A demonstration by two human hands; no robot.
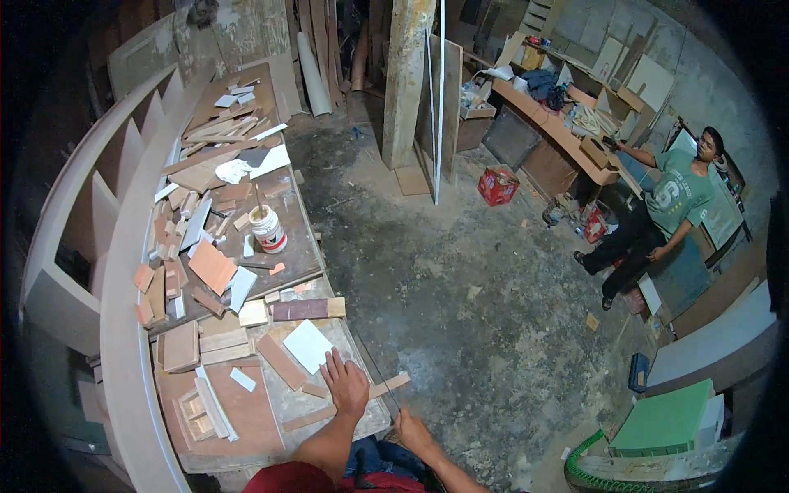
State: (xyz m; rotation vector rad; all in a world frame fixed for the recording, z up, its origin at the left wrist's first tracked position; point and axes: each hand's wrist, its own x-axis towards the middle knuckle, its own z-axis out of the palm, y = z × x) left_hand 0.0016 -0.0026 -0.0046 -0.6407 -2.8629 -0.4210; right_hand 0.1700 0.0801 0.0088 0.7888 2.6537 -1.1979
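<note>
My left hand [345, 384] lies flat with fingers spread on the workbench [362, 423], just below a white square board [308, 345] and beside a thin brown wood strip [345, 404]. Its palm rests near the strip's middle. My right hand [411, 431] sits at the bench's right front corner, close to the strip's right end; whether its fingers grip anything I cannot tell. A brown plank [281, 361] lies left of the left hand.
Many wood offcuts cover the bench, with a white glue pot [268, 228] further back. A curved white shelf unit [123, 271] stands to the left. Across the concrete floor a person [657, 218] sits by cluttered shelves; a red crate [497, 186] and a green box [662, 419] stand nearby.
</note>
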